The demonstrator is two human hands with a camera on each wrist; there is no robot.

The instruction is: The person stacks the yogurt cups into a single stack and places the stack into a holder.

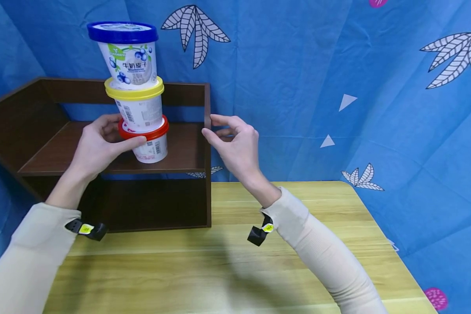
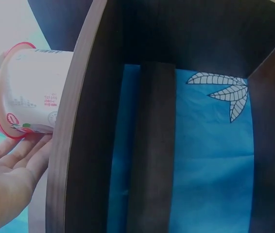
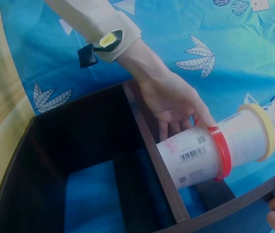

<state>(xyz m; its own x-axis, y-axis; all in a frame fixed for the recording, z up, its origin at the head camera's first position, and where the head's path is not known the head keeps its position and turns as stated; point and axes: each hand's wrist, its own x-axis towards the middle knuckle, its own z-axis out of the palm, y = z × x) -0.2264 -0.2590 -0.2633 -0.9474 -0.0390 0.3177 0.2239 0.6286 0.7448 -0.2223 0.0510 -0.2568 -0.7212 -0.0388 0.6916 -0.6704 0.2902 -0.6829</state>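
Observation:
Three white tubs stand stacked on a dark brown shelf unit (image 1: 180,148). At the bottom is the red-lidded tub (image 1: 151,150), which rests on the middle board. Above it is the yellow-lidded tub (image 1: 141,112), and on top the blue-lidded tub (image 1: 135,65) with blueberry pictures, leaning slightly left. My left hand (image 1: 98,141) holds the red-lidded tub near its lid, thumb across the front and fingers at the far side. With thumb and fingers, my right hand (image 1: 237,141) grips the upper edge of the unit's right side panel (image 1: 207,152).
The unit stands on a light wood-grain table (image 1: 220,270), against blue curtains (image 1: 290,78) with leaf prints. Its lower compartment (image 1: 153,203) lies under the middle board. A rail (image 1: 180,93) crosses the back, behind the stack.

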